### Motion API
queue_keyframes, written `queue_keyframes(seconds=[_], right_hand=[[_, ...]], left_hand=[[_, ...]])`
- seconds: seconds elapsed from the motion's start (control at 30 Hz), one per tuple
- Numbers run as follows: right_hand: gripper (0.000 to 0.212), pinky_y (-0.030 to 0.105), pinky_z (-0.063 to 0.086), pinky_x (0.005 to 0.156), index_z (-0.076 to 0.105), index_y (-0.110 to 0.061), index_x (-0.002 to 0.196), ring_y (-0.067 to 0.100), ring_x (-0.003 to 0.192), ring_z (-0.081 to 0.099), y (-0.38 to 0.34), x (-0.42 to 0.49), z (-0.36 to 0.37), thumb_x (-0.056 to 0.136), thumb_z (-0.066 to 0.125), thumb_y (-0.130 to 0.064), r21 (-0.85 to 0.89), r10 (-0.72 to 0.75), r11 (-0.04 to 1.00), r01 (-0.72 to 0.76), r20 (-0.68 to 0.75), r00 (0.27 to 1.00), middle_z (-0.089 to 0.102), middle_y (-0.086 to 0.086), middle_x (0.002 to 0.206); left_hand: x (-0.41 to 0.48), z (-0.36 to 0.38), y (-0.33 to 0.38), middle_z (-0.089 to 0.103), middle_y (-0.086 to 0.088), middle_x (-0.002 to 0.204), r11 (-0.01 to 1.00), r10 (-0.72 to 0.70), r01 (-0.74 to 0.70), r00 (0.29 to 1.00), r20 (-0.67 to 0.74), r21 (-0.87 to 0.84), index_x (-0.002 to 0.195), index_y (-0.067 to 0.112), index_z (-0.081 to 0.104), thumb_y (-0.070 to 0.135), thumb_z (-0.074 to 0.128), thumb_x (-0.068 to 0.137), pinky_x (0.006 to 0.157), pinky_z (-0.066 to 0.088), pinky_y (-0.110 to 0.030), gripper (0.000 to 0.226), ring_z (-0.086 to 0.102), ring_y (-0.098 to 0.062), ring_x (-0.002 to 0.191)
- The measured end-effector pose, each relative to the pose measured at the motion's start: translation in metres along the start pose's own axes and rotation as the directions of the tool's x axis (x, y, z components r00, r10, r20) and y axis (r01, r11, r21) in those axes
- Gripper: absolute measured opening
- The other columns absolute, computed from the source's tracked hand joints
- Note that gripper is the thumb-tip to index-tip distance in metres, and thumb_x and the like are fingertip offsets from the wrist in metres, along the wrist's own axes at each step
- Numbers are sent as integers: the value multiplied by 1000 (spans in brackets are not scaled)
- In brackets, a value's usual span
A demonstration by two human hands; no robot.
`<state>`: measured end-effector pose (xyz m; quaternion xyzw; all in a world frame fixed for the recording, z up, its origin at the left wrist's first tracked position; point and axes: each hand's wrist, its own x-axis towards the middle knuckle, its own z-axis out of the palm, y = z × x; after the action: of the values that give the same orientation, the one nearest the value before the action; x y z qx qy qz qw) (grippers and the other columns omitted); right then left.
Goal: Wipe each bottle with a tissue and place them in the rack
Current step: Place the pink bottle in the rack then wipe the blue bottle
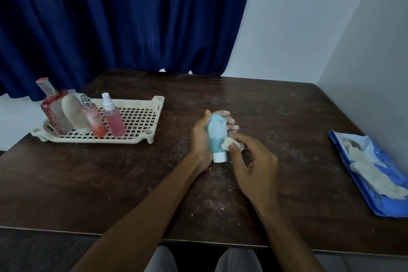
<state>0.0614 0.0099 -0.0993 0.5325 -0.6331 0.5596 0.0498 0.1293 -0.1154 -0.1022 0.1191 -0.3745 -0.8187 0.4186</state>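
Four bottles (113, 117) sit in the rack (136, 102). Our left hand (199, 137) grips the fifth bottle (215, 130), still unracked; our right hand (254, 168) pinches tissue (227, 144) below that grip.

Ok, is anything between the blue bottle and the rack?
Nothing visible stands on the table between the blue bottle and the rack. The bottles already in it crowd its left end; its right half is free.
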Motion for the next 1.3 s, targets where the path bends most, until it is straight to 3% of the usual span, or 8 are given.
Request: queue_keyframes(seconds=[0.13, 0.33, 0.47, 0.6, 0.73, 0.83, 1.1, 1.3], right_hand=[[27, 6, 44, 74, 75, -22, 111, 9, 91, 60, 5, -1, 0, 88, 72, -8, -95, 15, 995, -14, 11, 1000, 68, -19, 92], [32, 24, 56, 82, 76, -17, 108, 3, 95, 67, 12, -1, -1, 87, 67, 6, -74, -47, 996, 48, 10, 999, 73, -9, 105], [24, 13, 53, 79, 76, -14, 107, -1, 91, 66, 7, -2, 1, 88, 69, -1, -40, -47, 998, 48, 41, 998, 74, -6, 102], [28, 17, 54, 76, 74, -12, 113, 1, 86, 66, 8, -3, 0, 85, 77, -14, -86, -63, 994, 69, 74, 995, 73, -6, 103], [30, 19, 55, 78, 73, -10, 117, 6, 89, 68, 10, -2, 2, 87, 75, -10, -110, -83, 990, 92, 81, 993, 74, 1, 107], [27, 10, 51, 80, 76, -9, 111, 4, 88, 68, 8, -2, 3, 85, 74, -2, -104, -87, 990, 94, 73, 994, 74, 3, 104], [22, 4, 48, 80, 80, -9, 96, 6, 83, 70, 6, -2, 2, 78, 76, 4, -116, -63, 991, 65, 27, 998, 75, 3, 98], [13, 20, 57, 76, 81, -14, 91, 1, 86, 68, 1, -2, 1, 79, 82, -8, -71, -76, 995, 77, 8, 997, 75, -4, 93]], left_hand=[[0, -1, 1, 66, -10, 81, 999, 24, -24, 1000, 0, 37, 98, 2, 61, 36, 24, 106, 79, 55, -34, 51, 67, -24, 76], [0, 1, 1, 67, -9, 80, 997, 37, -37, 999, -1, 64, 97, 2, 61, 35, 23, 107, 77, 56, -32, 51, 68, -23, 75], [-1, 3, 3, 67, -9, 79, 998, 34, -31, 999, -43, 58, 97, 2, 60, 34, 22, 107, 75, 57, -31, 51, 68, -23, 74], [-2, 4, 2, 66, -10, 80, 999, 9, -7, 999, -54, 33, 97, 2, 60, 36, 23, 107, 78, 56, -33, 51, 68, -24, 77], [-2, 5, 1, 66, -10, 80, 999, 9, -6, 999, -52, 52, 97, 2, 60, 36, 22, 107, 76, 56, -31, 52, 69, -23, 75], [-3, 5, 2, 66, -10, 79, 996, 27, -21, 997, -68, 81, 97, 1, 60, 34, 22, 107, 74, 57, -30, 52, 69, -23, 74], [-4, 7, 2, 66, -11, 79, 996, 30, -25, 998, -59, 89, 96, 1, 60, 33, 22, 107, 75, 58, -31, 51, 70, -24, 74], [-6, 9, 2, 65, -11, 78, 995, 38, -33, 998, -49, 91, 96, 1, 60, 33, 24, 107, 72, 57, -31, 50, 69, -24, 73]])
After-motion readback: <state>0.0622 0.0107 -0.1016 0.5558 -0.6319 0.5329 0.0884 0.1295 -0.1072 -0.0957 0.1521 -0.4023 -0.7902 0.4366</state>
